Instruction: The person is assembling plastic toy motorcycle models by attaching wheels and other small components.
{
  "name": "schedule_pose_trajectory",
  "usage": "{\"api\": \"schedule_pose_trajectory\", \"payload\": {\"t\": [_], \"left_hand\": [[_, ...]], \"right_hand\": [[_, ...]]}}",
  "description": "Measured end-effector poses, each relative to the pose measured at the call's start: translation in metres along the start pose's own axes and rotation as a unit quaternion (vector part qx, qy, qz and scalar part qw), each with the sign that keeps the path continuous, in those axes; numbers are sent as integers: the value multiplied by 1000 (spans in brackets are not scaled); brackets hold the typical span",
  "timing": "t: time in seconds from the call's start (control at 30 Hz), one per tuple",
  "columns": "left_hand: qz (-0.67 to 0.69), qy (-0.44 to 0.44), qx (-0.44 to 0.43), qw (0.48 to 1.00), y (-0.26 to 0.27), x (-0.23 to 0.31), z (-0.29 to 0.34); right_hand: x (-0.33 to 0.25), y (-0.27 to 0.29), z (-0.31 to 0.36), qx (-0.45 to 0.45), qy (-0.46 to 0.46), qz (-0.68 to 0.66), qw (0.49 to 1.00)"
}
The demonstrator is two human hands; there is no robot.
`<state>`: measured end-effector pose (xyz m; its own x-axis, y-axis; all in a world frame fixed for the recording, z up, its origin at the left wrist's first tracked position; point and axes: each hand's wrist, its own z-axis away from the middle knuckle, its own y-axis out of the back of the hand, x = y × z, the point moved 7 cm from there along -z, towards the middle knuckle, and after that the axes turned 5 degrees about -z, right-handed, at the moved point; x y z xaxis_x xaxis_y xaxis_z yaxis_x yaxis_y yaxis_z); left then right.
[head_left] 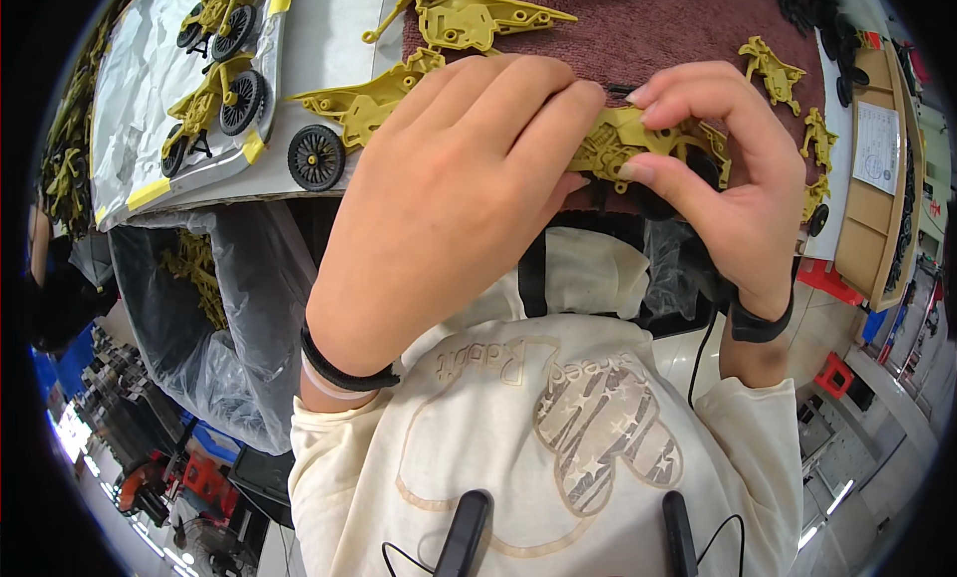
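Observation:
Both my hands hold a yellow plastic toy motorcycle body [608,144] near the front edge of the bench. My left hand [449,168] lies over its left side, fingers curled and covering much of it. With thumb and fingertips, my right hand [743,163] pinches its right part. A dark round piece, perhaps a wheel, shows below the right thumb. Left of my left hand, a black spoked wheel [317,158] stands by a yellow body half [369,109], which that hand partly hides. Another yellow body half [459,17] lies farther back.
Assembled toy motorcycles [214,104] stand on a paper-covered board [130,89] at the left. A brown towel [638,29] covers the bench middle, with small yellow parts [773,74] on its right. A cardboard box [865,228] stands beyond; a plastic-lined bin [239,378] sits below left.

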<state>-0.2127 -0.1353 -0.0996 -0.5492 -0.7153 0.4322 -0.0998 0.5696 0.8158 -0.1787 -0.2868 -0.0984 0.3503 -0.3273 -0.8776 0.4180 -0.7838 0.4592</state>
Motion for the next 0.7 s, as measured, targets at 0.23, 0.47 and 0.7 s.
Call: {"api": "schedule_pose_trajectory", "payload": {"t": [0.23,0.47,0.7], "left_hand": [[2,8,-3,1000,-4,-3,0],[16,52,-8,998,-6,-3,-2],[-14,75,-4,997,-4,1,-1]], "right_hand": [[-8,-7,6,54,82,176,979],[-7,-5,20,123,36,212,969],[-3,-6,29,165,24,222,961]]}}
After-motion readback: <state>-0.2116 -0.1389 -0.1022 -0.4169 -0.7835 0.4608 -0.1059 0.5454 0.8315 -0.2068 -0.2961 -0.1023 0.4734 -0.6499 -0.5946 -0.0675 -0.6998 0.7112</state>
